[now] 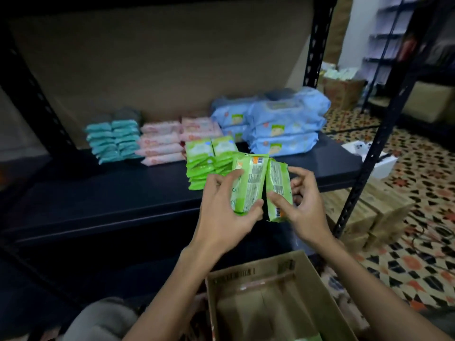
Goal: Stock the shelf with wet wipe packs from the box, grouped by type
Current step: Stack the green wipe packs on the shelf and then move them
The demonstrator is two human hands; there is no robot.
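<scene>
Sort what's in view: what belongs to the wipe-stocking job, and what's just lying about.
Job: green packs in left hand and right hand; green stacks, teal stacks, pink stacks, blue packs; shelf; open box.
Lying about: white box, floor cartons.

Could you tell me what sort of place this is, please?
Probably a small stockroom: black metal shelving holds wipe packs grouped by colour, an open cardboard box sits below, and more racks stand behind.

Print and barcodes on the green packs (251, 183) and box (246, 274) are too blurred to read.
</scene>
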